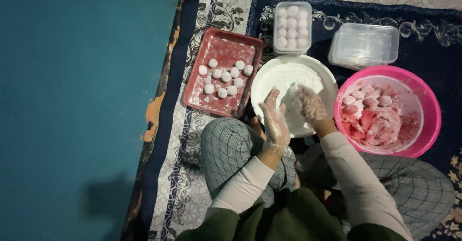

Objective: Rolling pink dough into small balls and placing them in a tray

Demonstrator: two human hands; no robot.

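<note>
A patterned rug in navy and cream covers the floor beside a teal wall, and everything is laid out on it within arm's reach of the seated person, whose checked trouser knees frame the work.

The pink plastic bowl sits on the right, holding a mass of pink-and-white dough with a few formed pieces on top, close to the right hand so more can be taken easily. To its left, straight in front of the person, stands the white plate, spread with white flour for coating. The red rectangular tray, also dusted white, lies on the left and carries ten floured dough balls in loose rows, kept apart, probably so they do not stick. Behind the plate, a clear lidded box is packed with similar balls in neat rows; a stack of empty clear boxes waits to its right.

Both hands wear thin clear gloves. The right hand is curled over the flour on the plate, seemingly rolling a piece beneath it; the piece itself is hidden, so I cannot tell whether it grips it. The left hand is open, fingers extended, resting at the plate's near rim as if steadying it.
</note>
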